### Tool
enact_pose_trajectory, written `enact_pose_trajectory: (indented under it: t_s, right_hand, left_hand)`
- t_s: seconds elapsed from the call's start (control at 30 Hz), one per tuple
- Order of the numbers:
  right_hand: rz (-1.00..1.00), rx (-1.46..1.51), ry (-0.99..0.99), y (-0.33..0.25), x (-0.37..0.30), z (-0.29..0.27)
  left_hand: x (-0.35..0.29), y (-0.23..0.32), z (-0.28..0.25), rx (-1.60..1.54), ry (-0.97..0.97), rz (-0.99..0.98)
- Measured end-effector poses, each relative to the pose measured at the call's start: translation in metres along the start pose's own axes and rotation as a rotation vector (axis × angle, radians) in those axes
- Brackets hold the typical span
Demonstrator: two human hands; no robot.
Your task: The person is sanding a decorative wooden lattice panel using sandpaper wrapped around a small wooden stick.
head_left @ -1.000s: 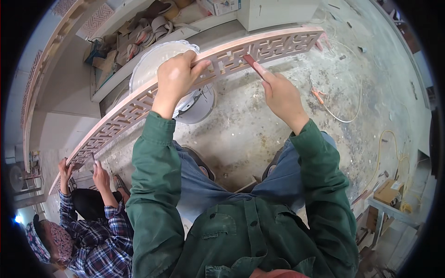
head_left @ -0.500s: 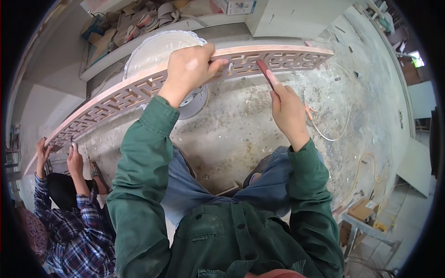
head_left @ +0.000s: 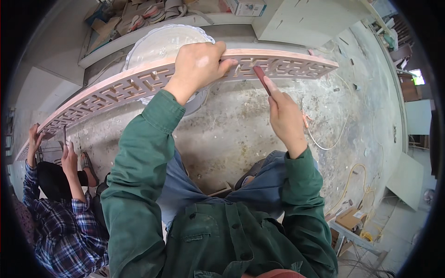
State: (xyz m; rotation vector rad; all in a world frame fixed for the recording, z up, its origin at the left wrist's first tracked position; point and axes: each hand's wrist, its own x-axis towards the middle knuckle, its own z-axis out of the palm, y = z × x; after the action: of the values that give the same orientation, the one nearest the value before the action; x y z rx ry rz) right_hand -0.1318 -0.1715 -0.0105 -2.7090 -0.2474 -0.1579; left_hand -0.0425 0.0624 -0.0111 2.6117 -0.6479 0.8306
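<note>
Head: panel (head_left: pixel 143 78) in left hand (head_left: pixel 198 66)

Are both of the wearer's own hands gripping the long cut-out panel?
No, only the left hand grips the panel, by its upper edge, while the right hand holds a dark red stick.

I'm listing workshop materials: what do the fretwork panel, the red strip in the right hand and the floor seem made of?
Fretwork panel: probably wood or fibreboard, seemingly unvarnished; its pinkish-tan surfaces look dull.
Red strip: possibly abrasive-coated or plain wood; its flat face looks matt, but texture is too fine to tell.
Floor: likely bare concrete; it looks grey, blotchy and spotted.
</note>
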Motion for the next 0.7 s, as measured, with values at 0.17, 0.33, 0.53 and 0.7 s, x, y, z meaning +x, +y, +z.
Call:
enact_pose_trajectory:
  t_s: [0.17,0.33,0.53,0.7]
  right_hand:
    - [-0.059,0.091,0.073,0.018,0.002,-0.009]
    - [-0.04,0.051,0.101,0.026,0.009,-0.003]
    - [-0.002,-0.143,0.075,0.003,0.008,0.013]
    - [0.039,-0.277,0.046,0.007,0.028,0.017]
  left_hand:
    - [0.002,0.004,0.0,0.003,-0.019,-0.005]
    - [0.0,0.003,-0.002,-0.003,-0.028,-0.013]
    - [0.001,0.004,-0.001,0.02,-0.042,-0.013]
    - [-0.002,0.004,-0.001,0.011,-0.018,-0.01]
